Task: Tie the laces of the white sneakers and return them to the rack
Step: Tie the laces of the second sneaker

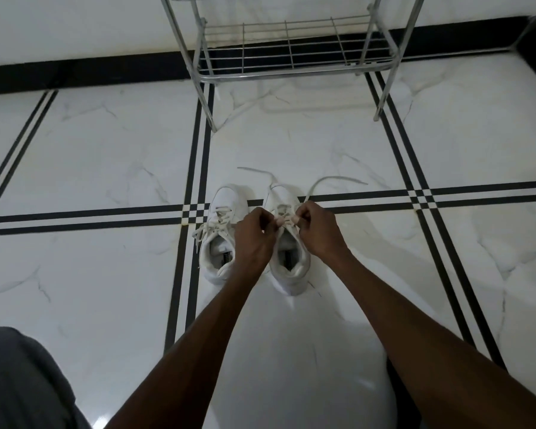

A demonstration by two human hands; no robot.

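Mid-knot at frame centre: left hand and right hand each pinched shut on a lace of the right-hand sneaker — best drawn snug, evenly. Two white sneakers, left-hand sneaker loose-laced; one wire rack, top centre — empty.

Floor: glossy white marble-look tiles with faint grey veining, divided by paired black inlay lines that cross in small checkered junctions. Soft overhead light reflects off the polished surface in the foreground. Skirting: a black band running along the base of the far wall and turning the corner at right. Wall: plain white, unadorned. Lower left corner: a patch of dark grey fabric, unclear what it belongs to.
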